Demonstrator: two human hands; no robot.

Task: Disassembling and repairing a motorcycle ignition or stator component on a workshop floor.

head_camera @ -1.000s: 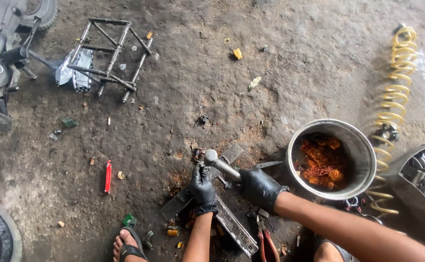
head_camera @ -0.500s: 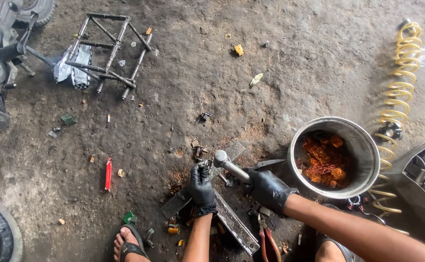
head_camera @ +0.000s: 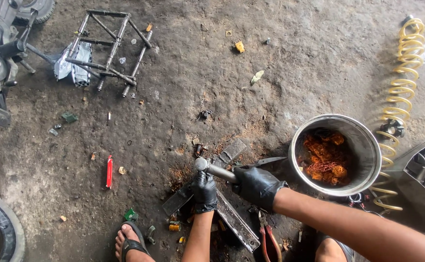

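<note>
Hammer with a small round steel head and a grey metal handle (head_camera: 216,169) sits low in the middle of the view, held above a stained concrete floor (head_camera: 290,63). Its head points to the upper left. The right hand (head_camera: 257,186), in a black glove, is closed firmly around the handle. The left hand (head_camera: 204,191), also in a black glove, is curled shut just under the hammer head, pressing on something small that cannot be made out. It rests on a flat rusty steel bar (head_camera: 234,222) that runs diagonally across the floor. A second flat metal plate (head_camera: 232,151) lies just above the hammer head, with rust-coloured dust around it.

To the right of the right hand stands a round steel pot (head_camera: 367,145) holding a tangle of orange-brown copper wire scraps (head_camera: 325,156). Beyond the pot, a long yellow coiled hose (head_camera: 402,77) snakes up the right edge. Red-handled pliers (head_camera: 268,237) lie beneath the right forearm. A bare foot in a black sandal (head_camera: 131,243) shows at the bottom, left of the left arm. A short red stick-shaped object (head_camera: 109,171) lies well to the left. At the top left is a dark welded metal tube frame (head_camera: 110,43).
</note>
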